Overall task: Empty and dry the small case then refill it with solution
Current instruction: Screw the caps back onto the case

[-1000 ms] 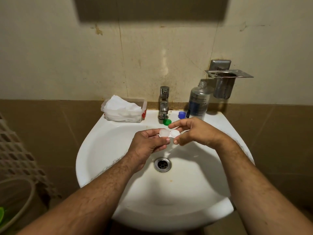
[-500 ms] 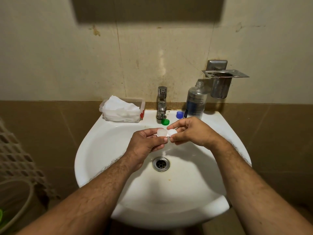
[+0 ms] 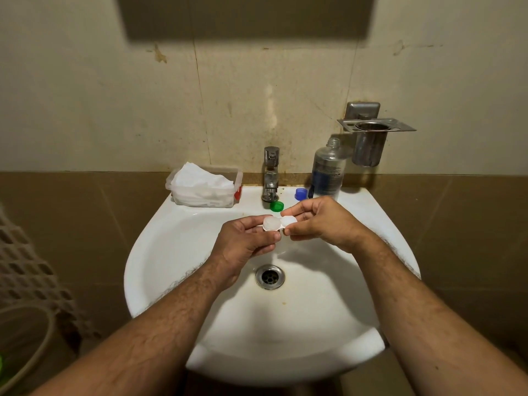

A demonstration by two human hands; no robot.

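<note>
A small translucent white two-well case (image 3: 278,223) is held over the white sink (image 3: 177,252), both wells uncapped. My left hand (image 3: 245,241) pinches its left well and my right hand (image 3: 320,221) pinches its right well with thumb and forefinger. A green cap (image 3: 276,206) and a blue cap (image 3: 301,193) lie on the sink's back ledge. The clear solution bottle (image 3: 328,172) stands uncapped behind my right hand. Whether the wells hold liquid cannot be made out.
A clear plastic box of white tissues (image 3: 204,185) sits at the back left of the ledge. The metal tap (image 3: 271,174) stands in the middle, the drain (image 3: 270,277) below the hands. A steel wall holder (image 3: 371,138) hangs at the right. A lattice basket (image 3: 25,270) is at the left.
Both hands stay on the case in almost the same place over the sink. The right fingers have shifted slightly on the right well.
</note>
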